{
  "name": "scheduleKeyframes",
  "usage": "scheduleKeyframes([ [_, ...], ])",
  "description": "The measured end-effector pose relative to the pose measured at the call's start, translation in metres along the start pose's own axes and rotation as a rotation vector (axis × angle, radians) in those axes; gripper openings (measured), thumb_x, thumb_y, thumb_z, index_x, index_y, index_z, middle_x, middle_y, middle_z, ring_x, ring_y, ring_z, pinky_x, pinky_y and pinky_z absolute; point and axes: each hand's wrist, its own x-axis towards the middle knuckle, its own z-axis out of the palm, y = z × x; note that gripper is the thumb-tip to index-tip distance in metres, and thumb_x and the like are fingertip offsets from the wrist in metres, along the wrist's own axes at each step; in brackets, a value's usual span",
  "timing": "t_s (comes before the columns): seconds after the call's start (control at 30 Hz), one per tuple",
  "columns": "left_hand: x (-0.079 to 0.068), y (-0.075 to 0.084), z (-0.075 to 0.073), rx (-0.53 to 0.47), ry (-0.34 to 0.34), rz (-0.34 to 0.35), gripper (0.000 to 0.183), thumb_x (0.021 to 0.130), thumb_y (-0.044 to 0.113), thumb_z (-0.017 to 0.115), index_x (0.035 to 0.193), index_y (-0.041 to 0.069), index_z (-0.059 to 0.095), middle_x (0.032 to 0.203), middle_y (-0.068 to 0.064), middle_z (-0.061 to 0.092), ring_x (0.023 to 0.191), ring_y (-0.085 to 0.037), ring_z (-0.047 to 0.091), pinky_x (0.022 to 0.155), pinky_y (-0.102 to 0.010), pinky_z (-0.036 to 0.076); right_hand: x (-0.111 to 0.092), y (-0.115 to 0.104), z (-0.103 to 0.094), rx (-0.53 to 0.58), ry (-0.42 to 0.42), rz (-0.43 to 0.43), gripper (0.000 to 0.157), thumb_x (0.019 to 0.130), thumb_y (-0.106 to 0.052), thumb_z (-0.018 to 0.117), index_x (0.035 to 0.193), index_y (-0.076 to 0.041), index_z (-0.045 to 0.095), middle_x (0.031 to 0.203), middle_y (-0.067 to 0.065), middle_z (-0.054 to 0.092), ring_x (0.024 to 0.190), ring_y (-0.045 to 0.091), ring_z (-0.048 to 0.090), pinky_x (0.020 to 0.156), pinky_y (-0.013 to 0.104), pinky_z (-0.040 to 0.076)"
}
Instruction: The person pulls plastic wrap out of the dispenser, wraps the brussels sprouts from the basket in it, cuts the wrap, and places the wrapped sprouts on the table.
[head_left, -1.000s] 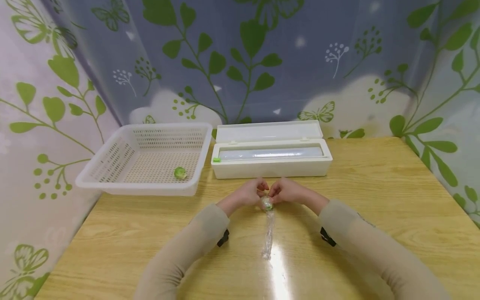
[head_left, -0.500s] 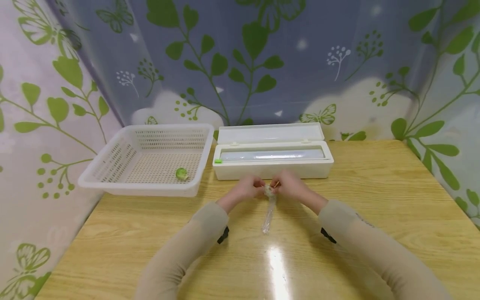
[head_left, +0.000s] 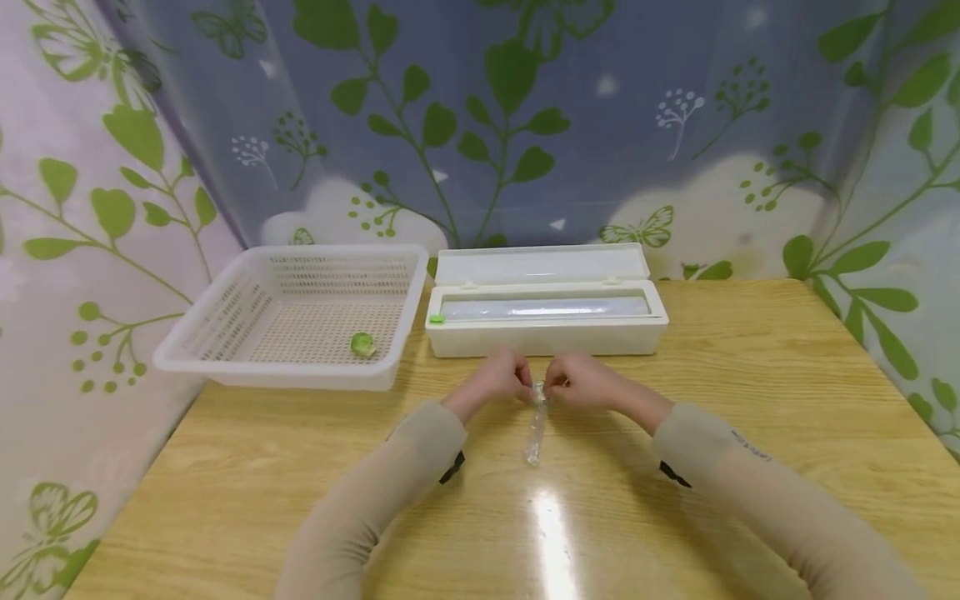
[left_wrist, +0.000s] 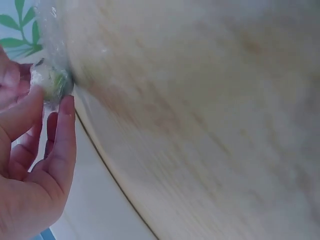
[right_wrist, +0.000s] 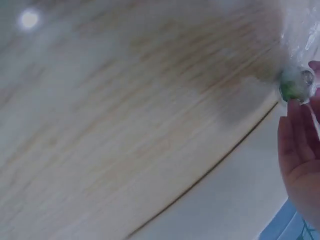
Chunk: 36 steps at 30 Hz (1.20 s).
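Note:
A Brussels sprout wrapped in cling film (head_left: 538, 393) is between my two hands, just in front of the white box. Its green shows through the clear film in the left wrist view (left_wrist: 54, 82) and right wrist view (right_wrist: 294, 89). A narrow, crumpled tail of cling film (head_left: 534, 442) trails from it toward me. My left hand (head_left: 504, 379) pinches the wrapped sprout from the left with thumb and fingers. From the other side, my right hand (head_left: 581, 382) pinches at the sprout and its film with fingertips.
An open white box (head_left: 543, 340) holds a roll of cling film (head_left: 543, 308), its lid (head_left: 540, 267) tipped back. Left of it stands a white perforated basket (head_left: 273, 375) with one bare Brussels sprout (head_left: 363, 344) inside. Both are on the wooden table (head_left: 750, 375) before a patterned curtain.
The film tail on the table looks shorter, its near end drawn away from me. The fingers have shifted around the sprout, and my right hand has moved slightly right.

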Motion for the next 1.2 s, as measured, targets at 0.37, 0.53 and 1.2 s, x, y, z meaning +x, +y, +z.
scheduleKeyframes([
  [0.37, -0.009, 0.0, 0.01, 0.074, -0.055, 0.027, 0.026, 0.068, 0.008, 0.075, 0.082, 0.004, 0.053, 0.065, 0.0, 0.05, 0.06, -0.011, 0.045, 0.055, -0.021, 0.038, -0.002, 0.001, 0.007, 0.001, -0.088, 0.089, 0.014, 0.077, -0.01, 0.068, 0.084, 0.002, 0.063, 0.068, 0.001, 0.058, 0.059, 0.01, 0.047, 0.054, 0.024, 0.041],
  [0.53, -0.011, -0.001, 0.007, 0.018, -0.039, 0.002, 0.023, 0.071, 0.009, 0.073, 0.084, 0.002, 0.056, 0.069, -0.001, 0.055, 0.062, -0.011, 0.049, 0.054, -0.021, 0.04, 0.001, -0.001, 0.011, -0.055, -0.027, 0.065, 0.009, 0.074, -0.007, 0.069, 0.078, -0.001, 0.064, 0.063, -0.002, 0.054, 0.055, 0.007, 0.041, 0.05, 0.022, 0.036],
  [1.2, -0.013, -0.001, 0.008, 0.158, -0.078, 0.1, 0.03, 0.068, 0.011, 0.076, 0.079, 0.009, 0.048, 0.063, 0.002, 0.046, 0.057, -0.009, 0.041, 0.051, -0.019, 0.035, 0.006, -0.008, 0.003, 0.042, -0.108, 0.115, 0.019, 0.078, -0.008, 0.066, 0.092, 0.004, 0.06, 0.085, 0.011, 0.062, 0.077, 0.022, 0.059, 0.066, 0.03, 0.048],
])
